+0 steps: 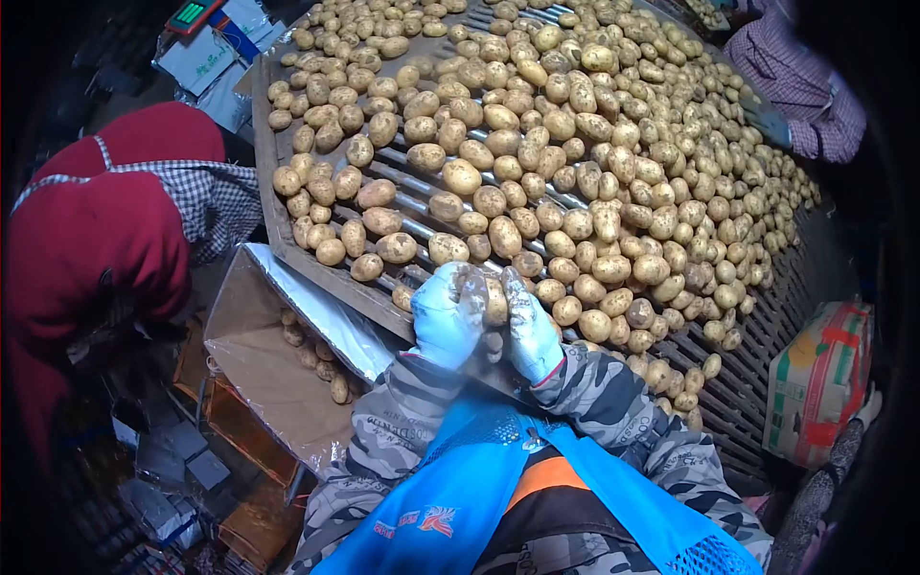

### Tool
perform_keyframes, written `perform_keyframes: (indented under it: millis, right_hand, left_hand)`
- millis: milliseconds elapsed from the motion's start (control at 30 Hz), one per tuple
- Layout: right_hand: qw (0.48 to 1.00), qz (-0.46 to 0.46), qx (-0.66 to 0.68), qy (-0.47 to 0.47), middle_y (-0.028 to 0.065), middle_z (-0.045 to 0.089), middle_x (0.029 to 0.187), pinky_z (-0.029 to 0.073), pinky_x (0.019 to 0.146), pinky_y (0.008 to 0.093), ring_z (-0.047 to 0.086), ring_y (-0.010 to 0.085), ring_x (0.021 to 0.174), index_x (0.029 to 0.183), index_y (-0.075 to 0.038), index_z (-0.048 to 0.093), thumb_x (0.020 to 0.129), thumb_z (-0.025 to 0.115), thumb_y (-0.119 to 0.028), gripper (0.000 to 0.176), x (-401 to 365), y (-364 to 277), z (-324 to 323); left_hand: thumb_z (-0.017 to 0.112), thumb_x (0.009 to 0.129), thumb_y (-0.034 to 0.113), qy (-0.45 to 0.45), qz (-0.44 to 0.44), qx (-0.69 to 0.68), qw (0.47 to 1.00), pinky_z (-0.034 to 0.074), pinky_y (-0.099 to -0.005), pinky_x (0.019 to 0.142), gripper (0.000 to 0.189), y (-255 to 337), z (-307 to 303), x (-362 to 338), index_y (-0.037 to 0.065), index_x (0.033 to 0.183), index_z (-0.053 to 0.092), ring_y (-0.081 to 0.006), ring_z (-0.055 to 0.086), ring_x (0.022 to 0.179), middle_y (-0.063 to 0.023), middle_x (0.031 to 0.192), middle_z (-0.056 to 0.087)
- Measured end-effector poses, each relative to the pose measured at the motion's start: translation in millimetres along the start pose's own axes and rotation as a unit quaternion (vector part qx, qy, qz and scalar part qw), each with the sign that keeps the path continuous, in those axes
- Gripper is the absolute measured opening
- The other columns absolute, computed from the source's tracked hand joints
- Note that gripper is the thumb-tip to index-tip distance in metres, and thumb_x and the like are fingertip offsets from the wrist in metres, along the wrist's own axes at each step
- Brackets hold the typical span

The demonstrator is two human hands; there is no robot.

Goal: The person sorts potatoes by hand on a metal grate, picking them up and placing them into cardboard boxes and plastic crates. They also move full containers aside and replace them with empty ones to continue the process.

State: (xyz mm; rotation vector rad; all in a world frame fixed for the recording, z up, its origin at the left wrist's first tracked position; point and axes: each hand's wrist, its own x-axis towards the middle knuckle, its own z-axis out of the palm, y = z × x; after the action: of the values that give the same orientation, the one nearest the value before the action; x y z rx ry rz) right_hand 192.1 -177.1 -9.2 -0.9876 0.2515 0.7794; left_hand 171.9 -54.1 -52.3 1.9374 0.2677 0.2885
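My left hand (447,318), in a white glove with soiled fingers, is closed at the near edge of the sorting table. Beside it my right hand (533,329), gloved the same way, has its fingers curled inward. Between the two hands is a potato (495,303), gripped from both sides. Just below it, another potato-like shape (493,341) shows in the gap, partly hidden and blurred. Many loose yellow-brown potatoes (504,237), some with dirt on them, lie right beyond my fingertips.
Potatoes cover much of the slatted table (280,206). An open, lined carton (251,331) with potatoes stands at left, near a bending person in red (115,211). A person's checked sleeve (800,81) reaches in at upper right. A printed carton (815,383) stands right; a scale display (192,13) shows upper left.
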Motion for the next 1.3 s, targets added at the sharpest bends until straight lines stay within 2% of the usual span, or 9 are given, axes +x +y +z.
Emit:
perform_keyframes:
  millis: [133,300,333,600,867,933,1000,1067,1300]
  right_hand:
    - [0.954,0.148,0.246,-0.090,0.0074,0.062,0.081,0.043,0.042,0.0281,0.056,0.0160,0.056,0.113,-0.007,0.057,0.096,0.039,-0.053,0.052,14.3,-11.8,-5.6]
    - [0.931,0.236,0.265,-0.087,0.0055,0.057,0.066,0.036,0.039,0.0304,0.049,0.0196,0.045,0.105,-0.014,0.057,0.090,0.034,-0.067,0.059,26.9,-15.0,-9.5]
    - [0.940,0.243,0.239,-0.031,0.0067,0.058,0.069,0.036,0.039,0.0294,0.049,0.0195,0.047,0.106,-0.014,0.057,0.089,0.032,-0.069,0.063,27.8,-12.6,-1.6]
    - [0.963,0.083,0.232,-0.107,0.0082,0.062,0.101,0.052,0.060,0.0346,0.063,0.0225,0.076,0.127,-0.008,0.047,0.098,0.049,-0.030,0.036,2.9,-3.7,-4.5]
    - [0.958,0.194,0.155,-0.146,0.0109,0.062,0.070,0.049,0.042,0.0371,0.060,0.0205,0.053,0.116,-0.009,0.055,0.096,0.034,-0.057,0.056,-3.0,-0.4,2.8]
    - [0.920,0.208,0.231,-0.237,0.0107,0.065,0.081,0.053,0.052,0.0350,0.064,0.0202,0.064,0.120,-0.008,0.053,0.098,0.034,-0.053,0.054,1.7,23.9,-12.0]
    - [0.968,0.119,-0.134,-0.176,0.0087,0.062,0.074,0.048,0.046,0.0289,0.056,0.0166,0.053,0.108,-0.002,0.055,0.091,0.034,-0.067,0.071,-4.8,41.5,-2.0]
    - [0.925,0.236,-0.097,-0.282,0.0079,0.063,0.077,0.048,0.051,0.0245,0.058,0.0122,0.059,0.105,-0.005,0.055,0.094,0.033,-0.062,0.063,-11.7,22.2,20.7]
    - [0.921,0.172,-0.130,-0.323,0.0049,0.065,0.091,0.050,0.058,0.0214,0.060,0.0102,0.067,0.131,-0.007,0.046,0.100,0.043,-0.035,0.042,-26.0,26.8,-0.1]
  left_hand:
    - [0.060,0.092,0.015,0.006,-0.162,-0.270,0.949,0.046,-0.0292,0.087,0.036,15.5,-18.7,16.8,-0.002,0.122,0.050,-0.0158,0.055,0.100,-0.0089,0.111,0.058]
    - [0.069,0.078,0.055,-0.102,0.152,0.149,0.972,0.040,-0.0351,0.101,0.100,13.2,-42.2,34.9,0.004,0.147,0.019,-0.0245,0.048,0.119,-0.0152,0.141,0.037]
    - [0.066,0.083,0.050,-0.195,-0.049,-0.239,0.950,0.041,-0.0365,0.099,0.085,31.7,-33.1,22.4,0.001,0.143,0.032,-0.0247,0.052,0.114,-0.0151,0.134,0.045]
    - [0.052,0.094,0.022,-0.124,0.059,0.040,0.990,0.041,-0.0357,0.098,0.043,40.3,-37.2,12.7,-0.004,0.127,0.051,-0.0236,0.052,0.114,-0.0163,0.123,0.055]
    - [0.054,0.094,0.029,-0.010,-0.165,-0.418,0.893,0.044,-0.0293,0.094,0.066,44.9,-43.3,-8.1,0.001,0.145,0.023,-0.0183,0.053,0.101,-0.0075,0.102,0.053]
    - [0.074,0.077,0.037,-0.003,-0.053,-0.172,0.984,0.042,-0.0360,0.098,0.090,39.7,-44.8,-16.4,0.002,0.144,0.026,-0.0248,0.052,0.110,-0.0131,0.112,0.055]
    - [0.079,0.071,0.030,-0.117,0.083,0.067,0.987,0.043,-0.0354,0.098,0.081,33.4,-76.2,-31.5,-0.002,0.135,0.042,-0.0236,0.051,0.114,-0.0145,0.120,0.054]
    - [0.078,0.075,0.040,0.012,-0.089,-0.190,0.978,0.048,-0.0297,0.091,0.072,30.9,-82.7,-61.8,-0.004,0.125,0.052,-0.0192,0.058,0.104,-0.0118,0.115,0.059]
    - [0.055,0.094,0.030,0.273,-0.139,-0.084,0.948,0.052,-0.0297,0.078,0.038,-52.1,-217.1,-87.4,-0.005,0.106,0.061,-0.0183,0.062,0.090,-0.0137,0.098,0.065]
